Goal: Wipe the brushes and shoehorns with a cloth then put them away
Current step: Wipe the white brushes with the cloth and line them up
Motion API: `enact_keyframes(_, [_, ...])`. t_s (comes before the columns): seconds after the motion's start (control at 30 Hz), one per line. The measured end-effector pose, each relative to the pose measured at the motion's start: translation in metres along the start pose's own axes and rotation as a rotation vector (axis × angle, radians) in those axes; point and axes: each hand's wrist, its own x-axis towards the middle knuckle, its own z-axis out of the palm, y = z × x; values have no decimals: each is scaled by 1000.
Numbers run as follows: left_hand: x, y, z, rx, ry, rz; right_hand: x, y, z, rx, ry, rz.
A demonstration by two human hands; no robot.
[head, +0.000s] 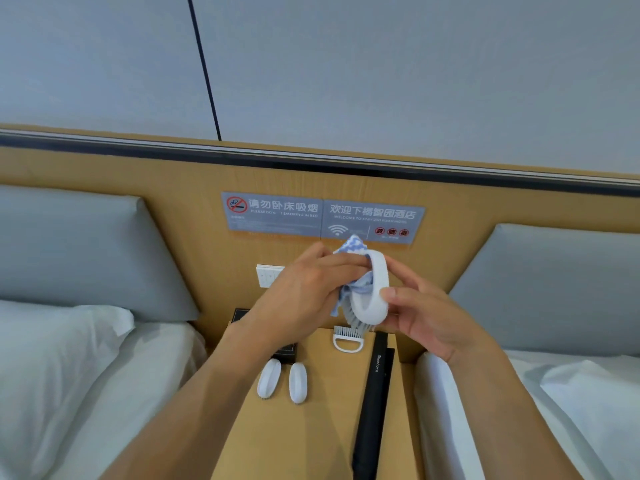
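My right hand (427, 315) holds a white oval brush (372, 299) upright above the wooden nightstand (325, 427), grey bristles pointing down. My left hand (304, 289) presses a blue-and-white cloth (353, 249) against the brush's inner side. On the nightstand lie two small white brushes (269, 379) (298, 382) side by side, and a white brush with a loop handle (348, 339) sits further back. Black shoehorns (375, 393) marked "Shoehorn" lie along the nightstand's right side.
A bed with white bedding lies on each side of the nightstand: a left bed (69, 375) and a right bed (571, 410). A black box (289, 351) sits partly hidden under my left wrist. Grey signs (322, 216) and a white switch panel (268, 275) are on the wooden headboard wall.
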Motion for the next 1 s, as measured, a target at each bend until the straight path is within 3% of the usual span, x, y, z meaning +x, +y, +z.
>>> enact_keyframes(0.33, [-1,8,3,-94,12,14,10,-16,2,8,115,-67])
enact_keyframes(0.53, [-13,13,12,-307,159,-254,11,-6,22,59,249,-60])
enact_keyframes(0.7, [-18,23,29,-327,380,-500,16,4,42,150,360,-114])
enact_keyframes(0.8, [-19,24,32,-308,464,-534,19,9,51,192,395,-127])
enact_keyframes(0.9, [-20,14,24,-341,440,-500,16,9,51,158,375,-102])
enact_keyframes(1.0, [-21,-5,4,-344,295,-427,10,3,45,190,315,-39])
